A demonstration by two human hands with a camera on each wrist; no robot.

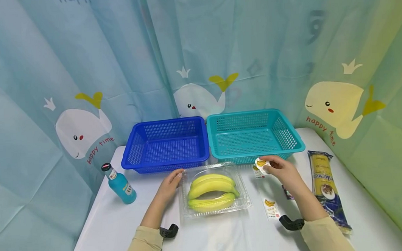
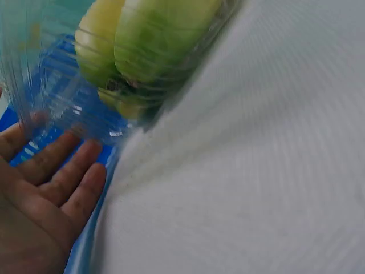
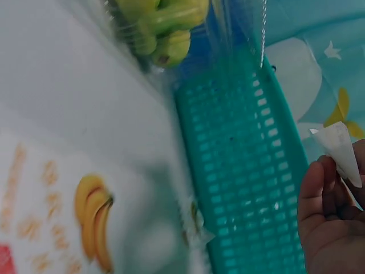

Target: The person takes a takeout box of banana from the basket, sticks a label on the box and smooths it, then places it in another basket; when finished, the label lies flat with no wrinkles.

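Observation:
A clear plastic clamshell box (image 1: 244, 199) stands closed on the white table, with yellow-green bananas (image 1: 212, 185) inside. My left hand (image 1: 170, 186) touches its back left corner; in the left wrist view the fingers (image 2: 85, 191) lie straight against the clear plastic. Beyond the box's right side, my right hand (image 1: 287, 174) pinches a small white sticker (image 1: 262, 165) with a banana picture. The right wrist view shows this sticker's pale back (image 3: 337, 149), bent between thumb and fingers. Beneath my right arm, a banana label (image 1: 271, 209) lies on the table.
Behind the box, a dark blue basket (image 1: 169, 167) and a teal basket (image 1: 254, 157) stand side by side. A bottle of blue drink (image 1: 124, 188) is at the left. On the right lies a long pasta packet (image 1: 320, 164), with a small dark packet (image 1: 287, 193) beside it.

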